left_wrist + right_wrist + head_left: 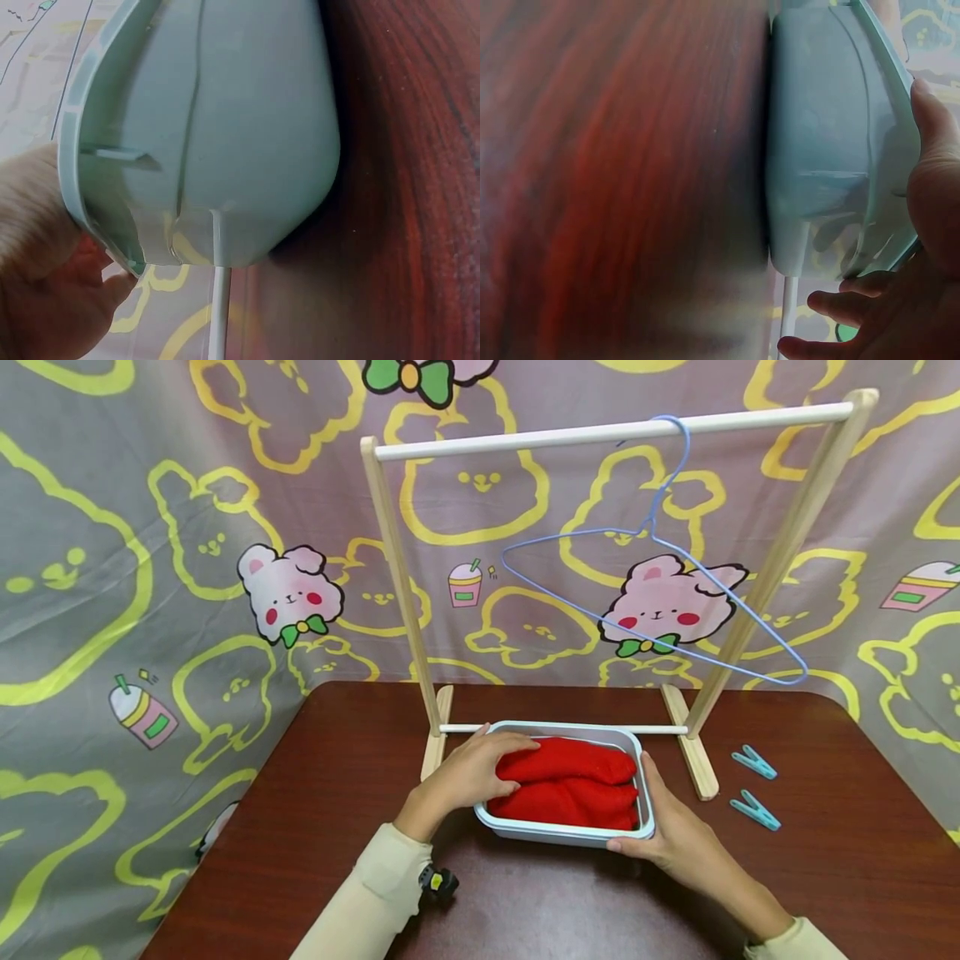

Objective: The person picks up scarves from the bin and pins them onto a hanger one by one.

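Observation:
A pale blue plastic basin (555, 837) stands on the table with folded red cloth (566, 768) in it. My left hand (468, 770) reaches over the basin's left end, thumb and fingers spread apart at the cloth's edge; whether they press into the fabric is unclear. In the left wrist view, this hand (45, 247) is beside the rim. My right hand (678, 827) holds the basin's right end, thumb at the near corner. The right wrist view shows that hand (907, 292) along the basin wall (821, 112), several fingertips reaching past it.
Behind the basin stands a wooden rack (401, 568) with a white top bar (517, 441). A blue wire hanger (652, 527) hangs from it. Two turquoise clothespins (756, 810) lie on the brown table (337, 760) at right. A patterned curtain (97, 610) surrounds the table.

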Demonstrator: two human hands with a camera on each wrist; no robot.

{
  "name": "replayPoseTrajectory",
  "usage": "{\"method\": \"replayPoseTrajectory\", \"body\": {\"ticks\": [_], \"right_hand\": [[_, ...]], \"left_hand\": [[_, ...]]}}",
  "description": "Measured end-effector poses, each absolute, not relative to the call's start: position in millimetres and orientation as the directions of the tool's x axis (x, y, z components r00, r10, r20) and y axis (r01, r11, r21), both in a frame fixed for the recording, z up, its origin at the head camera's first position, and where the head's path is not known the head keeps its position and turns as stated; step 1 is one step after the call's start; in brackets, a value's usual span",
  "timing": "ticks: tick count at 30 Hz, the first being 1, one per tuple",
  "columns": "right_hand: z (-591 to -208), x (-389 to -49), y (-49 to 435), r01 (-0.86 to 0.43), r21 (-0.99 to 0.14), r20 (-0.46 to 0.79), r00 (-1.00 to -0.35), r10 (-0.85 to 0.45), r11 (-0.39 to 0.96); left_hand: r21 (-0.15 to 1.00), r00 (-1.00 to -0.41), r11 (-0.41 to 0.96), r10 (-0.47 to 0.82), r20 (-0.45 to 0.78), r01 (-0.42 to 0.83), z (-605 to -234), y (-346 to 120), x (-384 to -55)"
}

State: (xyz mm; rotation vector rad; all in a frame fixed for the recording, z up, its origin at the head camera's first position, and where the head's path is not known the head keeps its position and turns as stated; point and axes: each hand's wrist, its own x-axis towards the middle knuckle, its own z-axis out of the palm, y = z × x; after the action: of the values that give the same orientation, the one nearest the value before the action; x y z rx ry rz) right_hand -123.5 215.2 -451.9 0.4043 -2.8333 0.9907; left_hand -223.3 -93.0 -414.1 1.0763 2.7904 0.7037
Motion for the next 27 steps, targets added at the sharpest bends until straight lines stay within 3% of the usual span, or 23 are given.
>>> {"method": "replayPoseTrajectory", "body": {"ticks": [19,27], "right_hand": [[-454.1,-125.1,216.5,-0.302,-0.606,0.22,-0.953,-0.209,0.736],[-453.5,-124.5,215.8,-0.29,-0.603,0.209,-0.957,-0.203,0.743]], "left_hand": [[0.519,-0.806,0.639,0.561,0.19,0.567,-414.9,-90.3,-227.8],[0.562,-0.793,0.584,0.558,0.246,0.585,-413.4,-90.8,-228.6]]}}
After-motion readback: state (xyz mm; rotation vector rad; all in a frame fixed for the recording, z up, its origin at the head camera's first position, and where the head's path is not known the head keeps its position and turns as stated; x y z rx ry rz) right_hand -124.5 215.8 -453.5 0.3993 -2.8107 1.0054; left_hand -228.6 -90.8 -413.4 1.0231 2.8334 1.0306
